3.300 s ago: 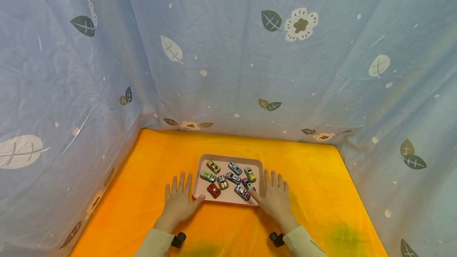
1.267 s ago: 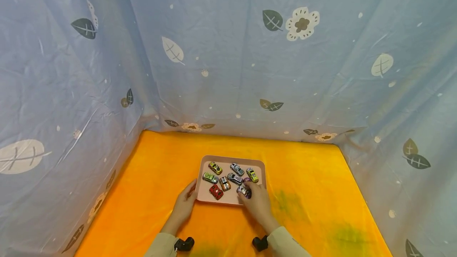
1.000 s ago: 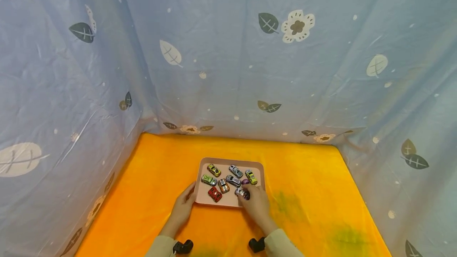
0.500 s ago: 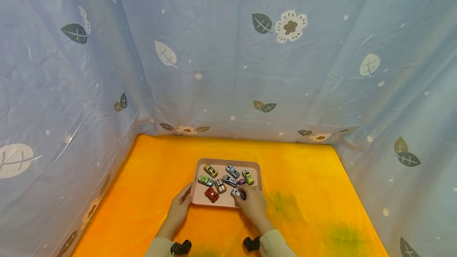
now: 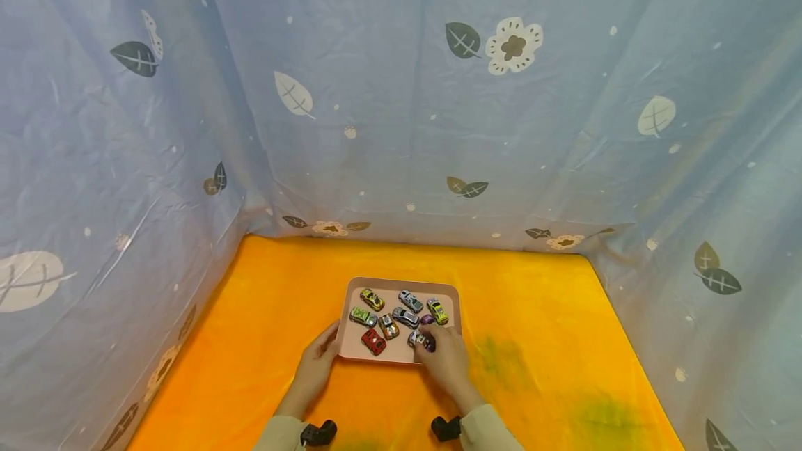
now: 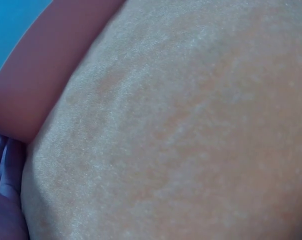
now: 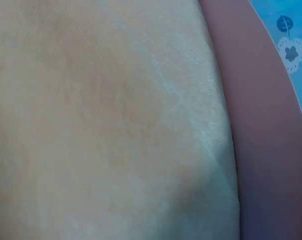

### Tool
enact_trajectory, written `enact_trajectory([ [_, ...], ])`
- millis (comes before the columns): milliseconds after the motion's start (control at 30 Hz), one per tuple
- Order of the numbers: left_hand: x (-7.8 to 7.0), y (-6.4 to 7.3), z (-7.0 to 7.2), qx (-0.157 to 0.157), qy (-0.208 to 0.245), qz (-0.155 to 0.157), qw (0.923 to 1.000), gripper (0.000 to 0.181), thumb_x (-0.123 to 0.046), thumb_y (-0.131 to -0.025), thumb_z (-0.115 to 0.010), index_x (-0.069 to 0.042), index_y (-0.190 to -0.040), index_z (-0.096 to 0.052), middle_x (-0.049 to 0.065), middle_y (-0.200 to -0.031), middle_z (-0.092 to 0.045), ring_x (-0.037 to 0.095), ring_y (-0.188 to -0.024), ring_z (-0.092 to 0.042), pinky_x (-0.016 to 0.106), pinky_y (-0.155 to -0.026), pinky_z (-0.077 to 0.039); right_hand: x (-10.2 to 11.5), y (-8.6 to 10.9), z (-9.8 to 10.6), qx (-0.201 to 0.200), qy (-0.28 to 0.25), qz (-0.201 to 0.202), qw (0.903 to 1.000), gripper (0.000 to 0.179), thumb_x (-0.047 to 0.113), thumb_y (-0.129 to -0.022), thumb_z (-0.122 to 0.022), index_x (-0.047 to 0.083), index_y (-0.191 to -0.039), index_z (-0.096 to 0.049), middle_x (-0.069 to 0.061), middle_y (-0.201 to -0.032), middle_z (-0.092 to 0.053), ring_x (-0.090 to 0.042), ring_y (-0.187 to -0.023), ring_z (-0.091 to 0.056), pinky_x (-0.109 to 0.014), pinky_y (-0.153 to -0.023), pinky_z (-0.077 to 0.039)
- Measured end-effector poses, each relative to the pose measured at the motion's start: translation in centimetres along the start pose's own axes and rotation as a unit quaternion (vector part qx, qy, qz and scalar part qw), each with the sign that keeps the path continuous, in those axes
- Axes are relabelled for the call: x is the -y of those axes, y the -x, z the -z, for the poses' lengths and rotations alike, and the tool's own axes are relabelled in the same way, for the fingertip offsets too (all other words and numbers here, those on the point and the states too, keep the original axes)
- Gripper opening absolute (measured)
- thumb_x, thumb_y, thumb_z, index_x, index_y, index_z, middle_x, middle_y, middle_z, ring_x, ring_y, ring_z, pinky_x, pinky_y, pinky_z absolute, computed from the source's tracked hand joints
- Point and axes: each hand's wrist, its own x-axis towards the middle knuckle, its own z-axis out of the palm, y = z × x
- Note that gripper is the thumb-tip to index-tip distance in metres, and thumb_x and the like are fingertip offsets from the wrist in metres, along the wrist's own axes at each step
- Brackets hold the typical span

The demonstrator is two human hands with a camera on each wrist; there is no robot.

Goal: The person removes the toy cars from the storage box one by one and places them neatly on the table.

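A shallow pink tray point(image 5: 401, 358) with several small toy cars lies on the cloth. My left hand point(image 5: 315, 364) holds the tray's left edge, its thumb at the rim; the left wrist view shows its fingers point(image 6: 11, 170) against the outer wall. My right hand point(image 5: 448, 360) reaches over the front right of the tray, thumb and fingers around a silver-and-purple toy car point(image 5: 418, 340). Just behind that, a purple toy car point(image 5: 427, 319) is mostly hidden by the hand. The right wrist view shows mainly cloth and the tray wall point(image 7: 266, 120).
Other toy cars sit in the tray: red point(image 5: 374, 342), orange and white point(image 5: 388, 327), green point(image 5: 363, 317), yellow point(image 5: 372, 298), grey point(image 5: 411, 301), silver point(image 5: 406, 317) and yellow-green point(image 5: 437, 311). Orange-yellow cloth point(image 5: 532, 339) surrounds it, with blue patterned curtains point(image 5: 376, 89) behind and at both sides.
Both hands lay spread beside the tray at first. Since then the left has taken its left edge and the right has closed around the silver-and-purple toy car. Lately the hands have hardly moved.
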Motion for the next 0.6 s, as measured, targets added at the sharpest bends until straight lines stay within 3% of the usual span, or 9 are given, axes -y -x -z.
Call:
enact_trajectory([
  [200, -0.2, 0.1, 0.0, 0.003, 0.007, -0.005, 1.0, 0.044, -0.015, -0.102, -0.051, -0.02, -0.146, -0.046, 0.006, -0.143, -0.049, 0.027, -0.133, -0.042, 0.045, -0.106, -0.038, -0.2, -0.3, 0.6, 0.013, -0.076, -0.015, 0.997, 0.033, 0.021, -0.08, -0.078, 0.011, -0.111, -0.071, -0.002, -0.103, -0.065, -0.018, -0.092, -0.056, -0.039, -0.084, -0.051],
  [400, -0.5, 0.2, 0.2, 0.005, 0.009, 0.008, 0.9999, 0.044, -0.018, -0.102, -0.051, -0.023, -0.145, -0.047, 0.003, -0.144, -0.048, 0.025, -0.135, -0.04, 0.045, -0.107, -0.037, -0.2, -0.8, 2.0, 0.049, -0.191, -0.033, 0.9797, 0.034, 0.01, -0.085, -0.074, 0.005, -0.117, -0.064, -0.005, -0.106, -0.061, -0.017, -0.09, -0.056, -0.034, -0.082, -0.053],
  [600, -0.5, 0.2, 0.2, 0.005, 0.01, 0.013, 0.9998, 0.044, -0.017, -0.102, -0.052, -0.022, -0.145, -0.047, 0.004, -0.144, -0.048, 0.026, -0.134, -0.041, 0.046, -0.107, -0.038, -0.1, -1.3, 4.0, 0.026, -0.203, -0.029, 0.9783, 0.033, 0.01, -0.085, -0.074, 0.004, -0.116, -0.063, -0.004, -0.1, -0.062, -0.019, -0.088, -0.057, -0.032, -0.077, -0.054],
])
